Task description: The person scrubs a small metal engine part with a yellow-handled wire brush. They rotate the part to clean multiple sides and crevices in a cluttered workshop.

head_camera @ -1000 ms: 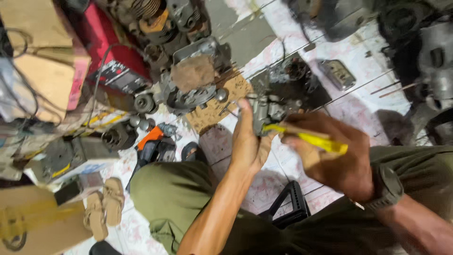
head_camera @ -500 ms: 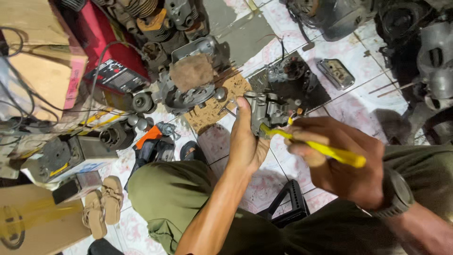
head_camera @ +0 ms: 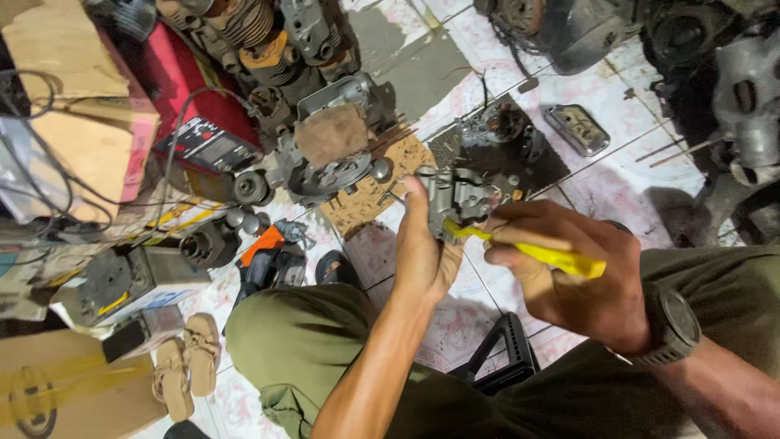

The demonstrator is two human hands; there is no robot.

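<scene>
Both hands work above a tiled floor: the left hand (head_camera: pixel 426 252) wraps around a small grey metal engine part (head_camera: pixel 457 197), held up over the knees, while the right hand (head_camera: pixel 569 272) pinches a yellow-handled brush (head_camera: pixel 536 254) with its tip against the part (apparently mid-cleaning). Careful, steady strokes seem called for. Beyond lie engine pieces (head_camera: pixel 325 154) and a red machine (head_camera: pixel 183 97).

Head camera looks steeply down, close
</scene>
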